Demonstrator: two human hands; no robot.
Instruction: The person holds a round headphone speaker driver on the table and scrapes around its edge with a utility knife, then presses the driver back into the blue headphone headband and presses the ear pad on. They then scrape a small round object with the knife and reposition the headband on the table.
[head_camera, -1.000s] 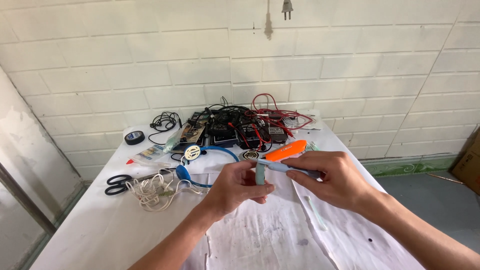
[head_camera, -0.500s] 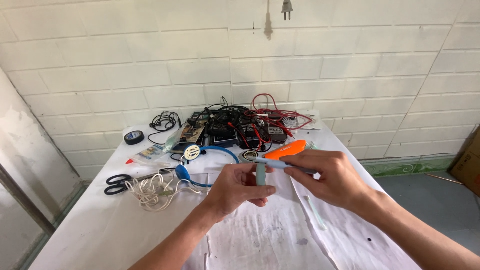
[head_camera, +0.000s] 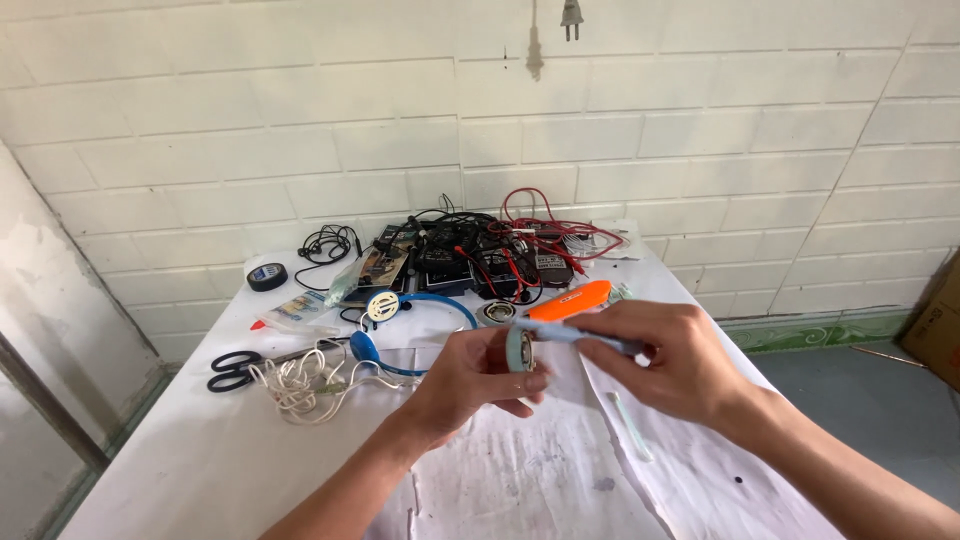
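A white brick wall stands behind a white-covered surface (head_camera: 200, 460) strewn with electronics. Above the middle of it, the left hand (head_camera: 475, 380) has its fingers closed around a small pale blue roll of tape (head_camera: 519, 350), held on edge. The right hand (head_camera: 665, 360) meets it from the right, its fingers pinched on a light blue pen-like tool (head_camera: 580, 335) whose tip touches the roll. Just behind the hands lies an orange tool (head_camera: 570, 299). Blue headphones (head_camera: 415, 310) sit left of the hands, and a tangle of white cord (head_camera: 300, 380) lies further left beside black-handled scissors (head_camera: 235, 368) near the left edge. A roll of black tape (head_camera: 267, 277) sits toward the far left corner. A heap of black and red cables and devices (head_camera: 490, 250) fills the far edge against the wall.
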